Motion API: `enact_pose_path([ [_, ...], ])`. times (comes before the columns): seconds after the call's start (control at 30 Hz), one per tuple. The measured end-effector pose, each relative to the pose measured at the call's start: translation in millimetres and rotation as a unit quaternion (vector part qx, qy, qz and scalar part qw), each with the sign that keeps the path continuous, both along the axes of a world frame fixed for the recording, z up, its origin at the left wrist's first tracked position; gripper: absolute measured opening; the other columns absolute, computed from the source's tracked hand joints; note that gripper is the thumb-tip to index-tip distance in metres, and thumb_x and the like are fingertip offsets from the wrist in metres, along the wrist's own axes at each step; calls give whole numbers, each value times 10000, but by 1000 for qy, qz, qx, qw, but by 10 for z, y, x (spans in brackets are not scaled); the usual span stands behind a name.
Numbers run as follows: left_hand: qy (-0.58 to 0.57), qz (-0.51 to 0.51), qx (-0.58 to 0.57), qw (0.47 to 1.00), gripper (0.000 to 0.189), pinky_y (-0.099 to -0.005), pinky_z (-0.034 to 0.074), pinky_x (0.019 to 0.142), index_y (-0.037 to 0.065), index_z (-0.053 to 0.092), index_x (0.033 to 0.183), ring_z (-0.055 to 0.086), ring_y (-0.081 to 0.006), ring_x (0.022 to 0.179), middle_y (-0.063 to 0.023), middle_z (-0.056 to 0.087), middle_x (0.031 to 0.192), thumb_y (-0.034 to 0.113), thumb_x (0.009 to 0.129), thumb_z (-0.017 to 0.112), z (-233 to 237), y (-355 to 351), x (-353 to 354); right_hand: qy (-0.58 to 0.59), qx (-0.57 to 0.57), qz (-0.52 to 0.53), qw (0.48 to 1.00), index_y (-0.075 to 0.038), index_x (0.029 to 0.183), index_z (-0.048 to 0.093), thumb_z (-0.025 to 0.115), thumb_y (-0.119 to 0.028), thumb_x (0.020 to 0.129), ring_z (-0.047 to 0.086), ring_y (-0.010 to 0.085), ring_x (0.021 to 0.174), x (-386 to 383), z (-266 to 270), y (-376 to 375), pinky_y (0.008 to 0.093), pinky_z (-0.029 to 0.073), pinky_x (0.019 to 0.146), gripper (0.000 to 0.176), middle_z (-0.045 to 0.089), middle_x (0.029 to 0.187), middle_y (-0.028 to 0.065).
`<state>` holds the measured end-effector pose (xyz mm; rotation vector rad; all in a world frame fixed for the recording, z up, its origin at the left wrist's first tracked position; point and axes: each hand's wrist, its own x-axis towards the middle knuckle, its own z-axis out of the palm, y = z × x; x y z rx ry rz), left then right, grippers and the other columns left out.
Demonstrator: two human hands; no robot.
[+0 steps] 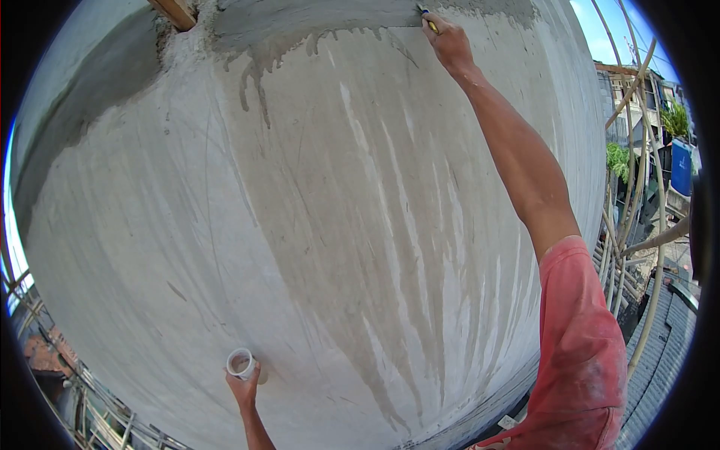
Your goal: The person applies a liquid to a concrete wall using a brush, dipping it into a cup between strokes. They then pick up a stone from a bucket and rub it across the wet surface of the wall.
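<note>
My right hand (450,46) reaches up at the end of a stretched arm and is closed round a small yellow-handled tool (431,25). The tool's dark tip is right at the band of wet grey plaster (322,16) along the top of the wall. Low down, close to the wall, my left hand (244,388) grips a translucent white plastic cup (240,363) with its mouth turned toward me. Some greyish content shows inside the cup. Wet drips and pale streaks run down the concrete wall (300,202) between the two hands.
A wooden beam (175,13) sticks out of the wall at the upper left. Bamboo scaffolding poles (651,247) stand to the right, with a blue drum (681,166) beyond them. A corrugated roof (664,352) lies below right, and more poles (97,409) show at lower left.
</note>
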<state>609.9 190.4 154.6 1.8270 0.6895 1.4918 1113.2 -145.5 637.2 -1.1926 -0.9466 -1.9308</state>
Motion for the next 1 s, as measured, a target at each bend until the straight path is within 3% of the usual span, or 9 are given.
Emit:
enact_pose_path([
  [0.2,-6,-13,7,1000,434,-359,360,977,-23,596,1010,600,-225,911,-118,640,946,175,677,794,-16,-16,-6,-126,-133,145,972,-67,1014,605,592,-137,865,621,335,793,-1682,-293,1182,393,522,686,165,640,959,148],
  [0.3,-6,6,18,1000,430,-361,284,1042,-24,594,1016,603,-227,918,-118,645,951,168,682,785,-37,1,8,-149,-249,153,945,-88,1051,569,592,-89,845,633,320,881,-2488,-600,1573,378,542,718,207,620,1069,156],
  [0.43,-31,-6,18,999,423,-383,144,1109,-18,595,1016,605,-224,937,-107,651,948,170,687,783,-85,52,26,-149,-251,57,955,-112,1079,528,565,-49,851,618,308,978,-2249,-694,1438,379,550,763,239,591,1149,166],
  [0.57,-25,-8,26,999,415,-397,31,1128,-10,598,1012,606,-220,950,-99,654,944,179,692,785,-93,65,14,-82,-144,-66,984,-126,1086,545,584,-107,863,621,307,977,-1012,-627,636,375,553,756,228,593,1172,136],
  [0.6,-26,-8,25,999,415,-397,31,1128,-10,598,1012,606,-220,950,-99,654,944,179,692,785,-88,76,-4,12,-128,-80,988,-113,1078,566,582,-124,869,630,319,925,-843,-614,394,381,552,747,210,602,1153,120],
  [0.7,-8,4,37,999,414,-395,73,1123,-10,600,1011,605,-220,946,-100,654,944,179,692,787,-92,46,-21,114,-78,-86,987,-99,1065,572,573,-117,873,632,329,886,-476,-621,209,385,549,747,193,603,1146,109],
  [0.83,-14,1,44,999,417,-383,218,1074,-20,597,1013,600,-224,938,-112,647,942,173,696,787,-130,67,3,-81,-172,-65,980,-119,1100,539,568,-102,873,617,301,990,-1130,-825,627,373,544,795,230,579,1201,130],
  [0.93,-8,0,39,999,436,-366,337,995,-28,582,1037,591,-226,951,-122,633,966,163,702,785,-112,85,21,-113,-237,-76,962,-137,1130,519,571,-100,873,604,291,1034,-1245,-1020,653,362,542,816,264,558,1237,148],
  [1.0,-7,-2,33,999,467,-334,432,882,-34,553,1085,577,-223,974,-127,611,1005,138,714,777,-154,142,-20,-62,-184,-84,977,-123,1105,543,574,-93,871,606,297,1025,-928,-1025,400,358,542,816,237,546,1250,159],
])
